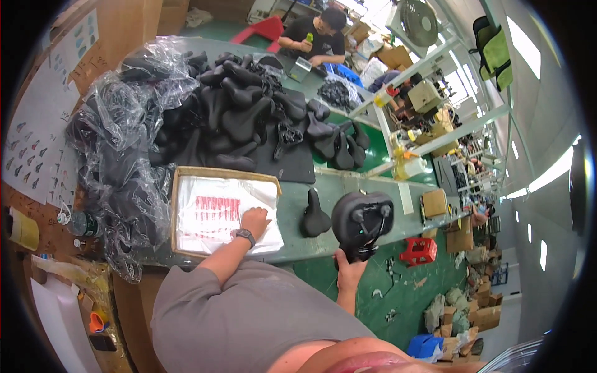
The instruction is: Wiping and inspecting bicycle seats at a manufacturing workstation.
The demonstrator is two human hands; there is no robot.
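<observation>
My right hand grips a black bicycle saddle by its narrow end and holds it up with its underside showing. My left hand, with a dark watch on the wrist, has its fingers curled onto the top of a stack of white plastic bags with red print. These bags lie in an open shallow cardboard box on the bench. Between the box and the held saddle, another black saddle rests on the bench, touched by neither hand.
A large heap of black saddles covers the far bench, with clear plastic wrapping at the left. More saddles lie beyond the metal frame. A co-worker sits across. A red stool stands on the green floor.
</observation>
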